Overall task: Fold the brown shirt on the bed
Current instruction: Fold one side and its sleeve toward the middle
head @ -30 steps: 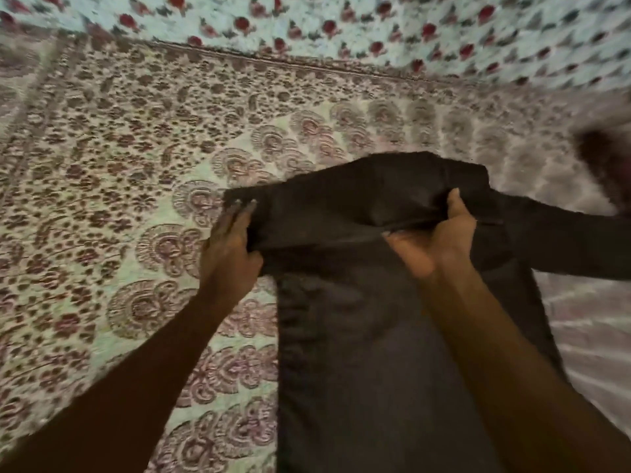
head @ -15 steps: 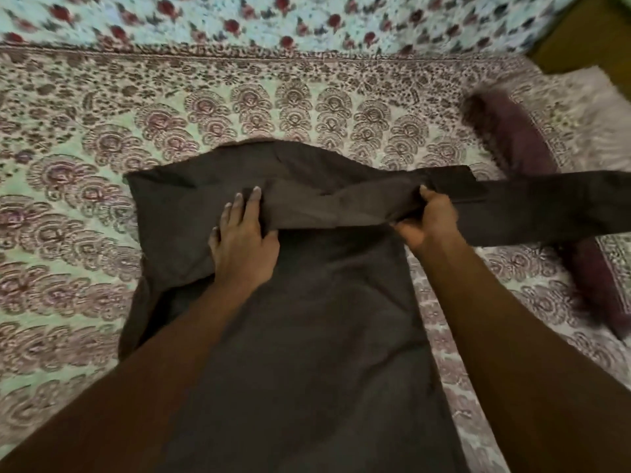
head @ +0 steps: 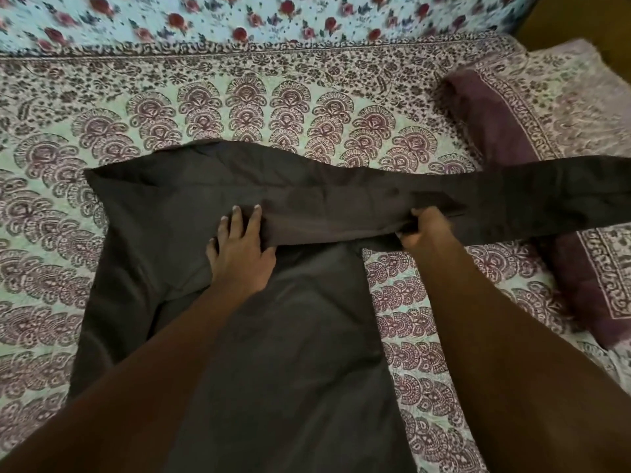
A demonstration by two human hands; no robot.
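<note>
The brown shirt (head: 290, 336) lies spread on the bed, its body running toward me and one long sleeve stretching off to the right edge of view. A band of cloth is folded across its upper part. My left hand (head: 240, 250) rests flat on the shirt near the middle, fingers apart, pressing the cloth down at the fold's left end. My right hand (head: 425, 230) pinches the folded edge where the right sleeve begins.
The bed is covered by a patterned maroon-and-pale-green sheet (head: 239, 107). A matching pillow (head: 546, 138) lies at the right, partly under the sleeve. A floral blue cloth (head: 273, 18) runs along the far side.
The view swung left to right, so the shirt now sits lower and centred. My left hand moved from the shirt's left edge to the middle; the right hand keeps its pinch on the fold.
</note>
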